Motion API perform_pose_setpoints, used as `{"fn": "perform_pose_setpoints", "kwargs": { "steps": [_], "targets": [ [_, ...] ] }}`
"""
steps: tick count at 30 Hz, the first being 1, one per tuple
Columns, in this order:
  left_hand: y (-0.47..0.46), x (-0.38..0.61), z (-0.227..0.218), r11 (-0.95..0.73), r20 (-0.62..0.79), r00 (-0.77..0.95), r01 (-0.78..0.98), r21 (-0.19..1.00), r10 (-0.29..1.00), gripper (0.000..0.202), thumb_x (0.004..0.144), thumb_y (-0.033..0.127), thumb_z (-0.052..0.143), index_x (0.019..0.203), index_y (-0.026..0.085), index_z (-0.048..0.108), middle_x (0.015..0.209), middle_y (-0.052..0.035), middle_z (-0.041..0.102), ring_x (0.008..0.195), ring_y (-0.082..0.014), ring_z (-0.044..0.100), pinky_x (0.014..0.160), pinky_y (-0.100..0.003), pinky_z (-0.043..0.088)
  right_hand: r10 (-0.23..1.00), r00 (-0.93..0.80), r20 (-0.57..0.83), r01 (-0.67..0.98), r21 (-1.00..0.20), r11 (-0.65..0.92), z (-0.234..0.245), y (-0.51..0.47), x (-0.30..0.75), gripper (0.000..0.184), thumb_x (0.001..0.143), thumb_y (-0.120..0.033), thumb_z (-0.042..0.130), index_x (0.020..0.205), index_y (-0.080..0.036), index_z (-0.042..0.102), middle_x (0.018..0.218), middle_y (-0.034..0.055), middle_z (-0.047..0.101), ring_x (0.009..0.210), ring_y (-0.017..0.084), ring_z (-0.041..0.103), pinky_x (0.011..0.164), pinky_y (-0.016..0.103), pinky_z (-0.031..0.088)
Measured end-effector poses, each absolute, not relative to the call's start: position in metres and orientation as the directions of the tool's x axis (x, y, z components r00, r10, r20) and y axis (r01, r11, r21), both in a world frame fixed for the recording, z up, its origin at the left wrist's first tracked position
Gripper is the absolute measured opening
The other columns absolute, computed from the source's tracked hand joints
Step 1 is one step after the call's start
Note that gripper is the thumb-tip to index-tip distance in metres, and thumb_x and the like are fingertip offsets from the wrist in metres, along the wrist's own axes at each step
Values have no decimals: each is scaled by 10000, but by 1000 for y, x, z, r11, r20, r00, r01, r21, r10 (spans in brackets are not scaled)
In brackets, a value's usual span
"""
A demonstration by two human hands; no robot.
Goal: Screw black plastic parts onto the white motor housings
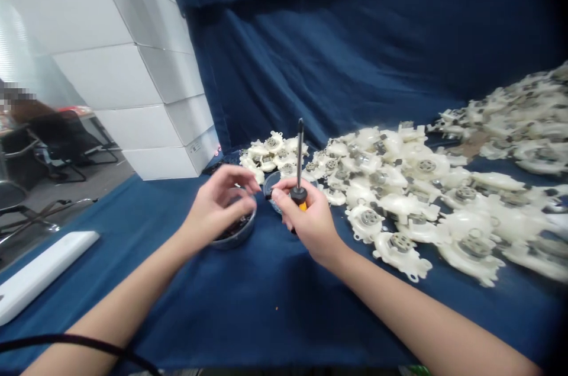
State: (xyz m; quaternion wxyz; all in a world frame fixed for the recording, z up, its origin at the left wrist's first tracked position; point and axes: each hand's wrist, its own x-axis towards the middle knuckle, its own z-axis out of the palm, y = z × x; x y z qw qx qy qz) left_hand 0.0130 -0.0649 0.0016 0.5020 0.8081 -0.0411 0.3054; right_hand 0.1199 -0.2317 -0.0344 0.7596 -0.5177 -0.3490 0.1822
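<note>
My R hand (310,219) grips the screwdriver (300,154) upright; L hand (219,204) half-open over small bowl (237,241), white plastic housings (399,186) close by. Slack grip: driver could tip, knock bowl, spill contents.

Bright, even indoor light, faint shadows; the white plastic housings (474,246) blur toward the warped right edge (corners darken).

Contents of the bowl (237,238) look mostly hidden behind the left hand (219,204).
</note>
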Motion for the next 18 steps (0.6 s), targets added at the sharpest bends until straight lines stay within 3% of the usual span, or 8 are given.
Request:
{"fn": "perform_pose_setpoints", "kwargs": {
  "steps": [1,3,4,6,7,10,14,18],
  "targets": [
    [-57,21,8,-540,510,817,-310,783,271,381,830,393,776,1162,252,654,1034,-79,708,983,-201,679,813,-311,595,583,735,346,107,-908,405,-33,-232,125,274,868,-469,696,929,-208,640,661,-40,524,532,59,444,499,205,375],
    [-36,41,20,-703,416,856,-91,706,308,355,861,469,710,1125,237,660,1091,-87,704,1018,-215,671,838,-325,572,476,803,360,155,-896,416,-30,-233,136,283,883,-483,661,945,-211,613,684,-35,511,545,65,432,509,211,382],
    [-24,52,24,-798,356,881,39,601,311,362,872,501,675,1116,234,675,1110,-91,707,987,-223,673,838,-348,562,431,825,366,175,-890,421,-29,-234,141,286,890,-488,645,958,-213,604,701,-32,510,553,67,428,516,214,387],
    [-1,76,27,-941,331,896,216,260,297,387,901,517,586,1119,212,682,1158,-111,704,1038,-256,648,931,-411,523,361,855,373,199,-878,436,-28,-236,151,290,896,-492,629,979,-216,598,735,-25,521,575,72,436,540,218,404],
    [8,87,26,-953,314,905,237,188,287,367,894,472,591,1091,181,698,1150,-137,708,1054,-286,637,983,-455,489,335,866,372,203,-872,445,-28,-236,155,289,894,-490,631,980,-216,599,750,-22,530,588,75,445,556,220,413],
    [26,110,19,-968,246,936,236,82,249,255,851,285,594,1030,172,736,1131,-146,726,1092,-318,612,1048,-481,427,301,877,374,205,-859,470,-30,-235,162,274,882,-467,649,965,-209,613,784,-11,561,632,83,481,608,223,441],
    [33,120,11,-969,168,954,247,19,247,235,764,181,636,974,189,741,962,-117,742,1005,-298,622,950,-401,463,322,864,387,228,-871,435,-35,-233,166,270,893,-469,617,949,-205,616,795,1,587,663,104,513,636,235,460],
    [30,118,8,-971,148,960,239,0,236,347,716,148,650,1055,202,703,957,-94,699,955,-258,610,850,-322,473,317,856,409,260,-870,419,-41,-230,168,268,886,-474,616,911,-207,612,775,-2,585,654,108,515,641,239,465]
  ]
}}
